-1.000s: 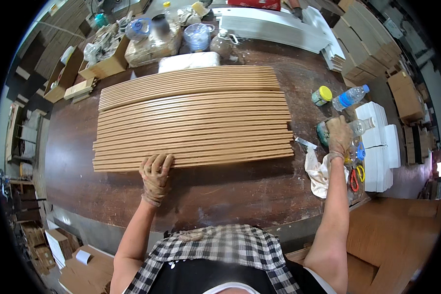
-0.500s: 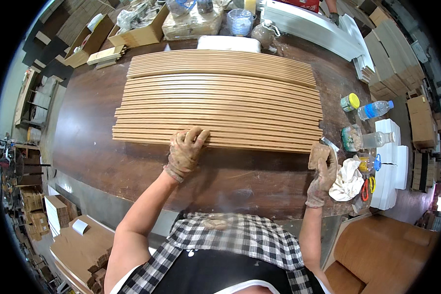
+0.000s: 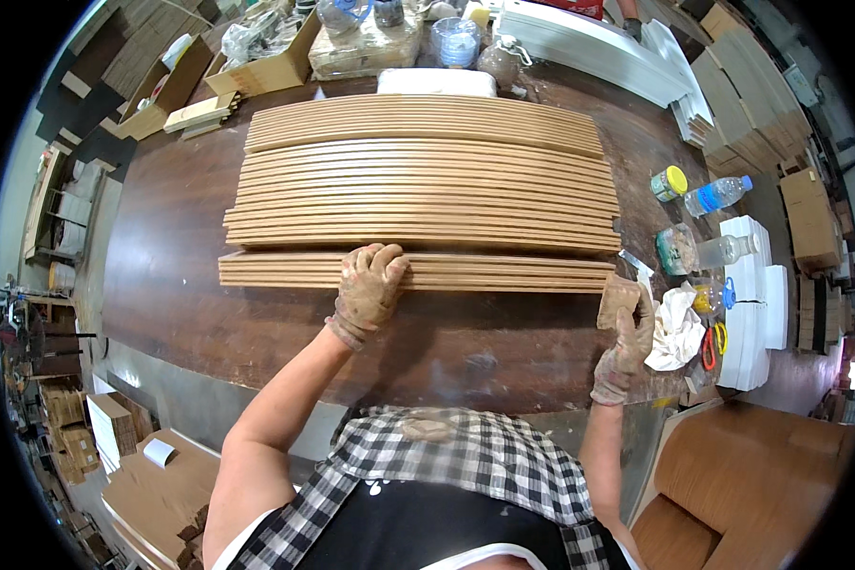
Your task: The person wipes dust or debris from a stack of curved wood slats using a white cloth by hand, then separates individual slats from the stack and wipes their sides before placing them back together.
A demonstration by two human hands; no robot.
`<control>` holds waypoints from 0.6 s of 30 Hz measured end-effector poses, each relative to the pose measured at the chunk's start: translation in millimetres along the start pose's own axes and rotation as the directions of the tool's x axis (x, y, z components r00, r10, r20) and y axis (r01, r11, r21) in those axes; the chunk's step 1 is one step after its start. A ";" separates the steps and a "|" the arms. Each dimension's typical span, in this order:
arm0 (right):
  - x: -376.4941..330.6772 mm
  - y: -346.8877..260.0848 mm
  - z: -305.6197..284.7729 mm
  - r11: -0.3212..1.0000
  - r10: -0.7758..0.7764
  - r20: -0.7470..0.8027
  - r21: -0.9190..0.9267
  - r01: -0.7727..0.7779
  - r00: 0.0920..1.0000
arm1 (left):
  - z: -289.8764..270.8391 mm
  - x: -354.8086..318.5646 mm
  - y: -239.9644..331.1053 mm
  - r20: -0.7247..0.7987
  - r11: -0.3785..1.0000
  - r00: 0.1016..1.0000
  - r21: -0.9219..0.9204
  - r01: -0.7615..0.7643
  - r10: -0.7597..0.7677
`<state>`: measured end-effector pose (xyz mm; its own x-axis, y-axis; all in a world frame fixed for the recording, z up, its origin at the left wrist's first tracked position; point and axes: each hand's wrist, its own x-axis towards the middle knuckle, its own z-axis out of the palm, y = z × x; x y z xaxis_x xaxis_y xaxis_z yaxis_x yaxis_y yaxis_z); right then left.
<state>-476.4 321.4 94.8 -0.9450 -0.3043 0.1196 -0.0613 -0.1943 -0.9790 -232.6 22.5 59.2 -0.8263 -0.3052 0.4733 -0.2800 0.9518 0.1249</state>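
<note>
Long light-brown wooden slats (image 3: 427, 180) lie side by side on the dark table, running left to right. A narrow group of front slats (image 3: 503, 273) stands apart from the others, with a dark gap behind it. My left hand (image 3: 369, 290), in a stained work glove, curls its fingers over the top of this front group near its middle. Beside the group's right end, my gloved right hand (image 3: 629, 332) grips a flat, squarish tan pad (image 3: 618, 300). The pad's exact kind does not show. Part of the right fingers is hidden behind it.
To the right are a crumpled white cloth (image 3: 675, 329), scissors (image 3: 708, 348), a yellow-lidded jar (image 3: 670, 182) and several bottles. White panels (image 3: 589, 47) and open cartons (image 3: 266, 62) stand along the far side. Another person's hand (image 3: 632, 28) shows at the top right.
The front group of slats has separated from the rest, opening a gap behind it. My left hand's fingers now reach into that gap. The right hand still holds the pad at the slats' end.
</note>
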 end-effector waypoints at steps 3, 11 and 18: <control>0.4 -3.3 -2.9 1.000 -0.011 -0.029 -0.001 0.011 1.000 | 0.3 -3.7 -2.1 0.088 0.994 0.996 -0.108 -0.002 0.011; 2.9 -14.6 -10.8 0.998 -0.063 -0.087 -0.011 0.062 0.994 | -30.2 27.2 15.8 0.462 0.988 0.883 0.075 -0.136 0.086; -1.1 -10.5 -44.5 0.999 -0.038 -0.213 0.025 0.045 0.976 | -27.3 -78.4 42.9 0.195 0.987 0.968 -0.029 -0.157 0.160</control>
<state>-489.0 365.3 97.6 -0.9887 -0.0909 0.1191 -0.0955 -0.2307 -0.9683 -166.5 88.1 51.3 -0.9397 -0.1488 0.3080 -0.1321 0.9884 0.0745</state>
